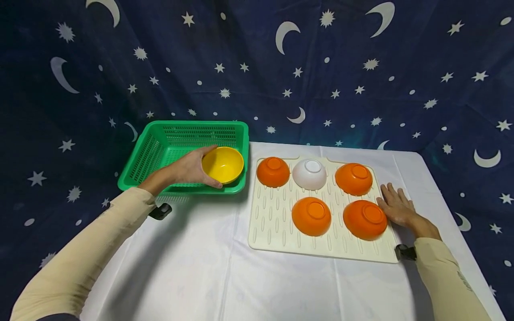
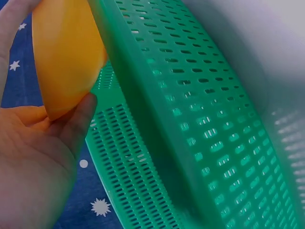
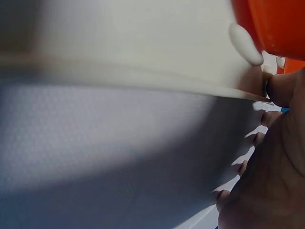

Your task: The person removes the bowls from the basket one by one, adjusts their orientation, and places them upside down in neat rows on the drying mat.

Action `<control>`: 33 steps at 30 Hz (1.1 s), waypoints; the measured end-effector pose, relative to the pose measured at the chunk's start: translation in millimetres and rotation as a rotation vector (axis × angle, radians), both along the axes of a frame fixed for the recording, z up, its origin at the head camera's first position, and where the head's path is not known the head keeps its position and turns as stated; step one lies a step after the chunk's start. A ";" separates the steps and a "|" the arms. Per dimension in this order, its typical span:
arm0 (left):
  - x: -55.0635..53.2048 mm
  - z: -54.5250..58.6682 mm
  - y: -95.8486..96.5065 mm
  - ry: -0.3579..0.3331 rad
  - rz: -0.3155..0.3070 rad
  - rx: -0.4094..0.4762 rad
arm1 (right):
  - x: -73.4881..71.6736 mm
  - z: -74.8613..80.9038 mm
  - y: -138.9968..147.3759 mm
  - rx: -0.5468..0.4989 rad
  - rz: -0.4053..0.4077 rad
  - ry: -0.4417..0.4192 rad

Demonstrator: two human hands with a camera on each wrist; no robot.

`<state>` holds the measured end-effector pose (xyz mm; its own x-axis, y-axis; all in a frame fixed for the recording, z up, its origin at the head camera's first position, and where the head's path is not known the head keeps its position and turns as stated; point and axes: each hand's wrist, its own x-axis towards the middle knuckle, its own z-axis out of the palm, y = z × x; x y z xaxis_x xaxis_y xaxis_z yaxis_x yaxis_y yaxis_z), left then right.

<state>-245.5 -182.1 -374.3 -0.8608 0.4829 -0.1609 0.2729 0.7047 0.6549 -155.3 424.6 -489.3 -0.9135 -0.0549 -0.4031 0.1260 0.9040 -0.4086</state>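
Note:
My left hand [image 1: 190, 168] grips a yellow bowl [image 1: 223, 166] by its side, thumb and fingers spread round it. The bowl stands open side up over the right part of a green basket [image 1: 160, 189]. In the left wrist view, fingertips press the yellow bowl [image 2: 66, 57] close by the basket's rim. At the right edge of a cream draining mat [image 1: 273, 232], my right hand [image 1: 397, 207] lies with fingers outstretched, the thumb close to an upturned orange bowl [image 1: 365, 220]. The right wrist view shows that thumb at the mat's edge [image 3: 167, 83].
Upturned on the mat are a white bowl [image 1: 309, 174] and more orange bowls: one at back left [image 1: 273, 172], one at back right [image 1: 354, 179], one in front [image 1: 311, 216]. A white cloth [image 1: 192, 267] covers the table. Behind hangs a dark blue star-patterned curtain [image 1: 249, 44].

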 end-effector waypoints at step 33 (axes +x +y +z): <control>62.2 5.0 35.6 0.107 -0.095 0.083 | -1.3 12.7 4.4 -0.166 -0.030 0.100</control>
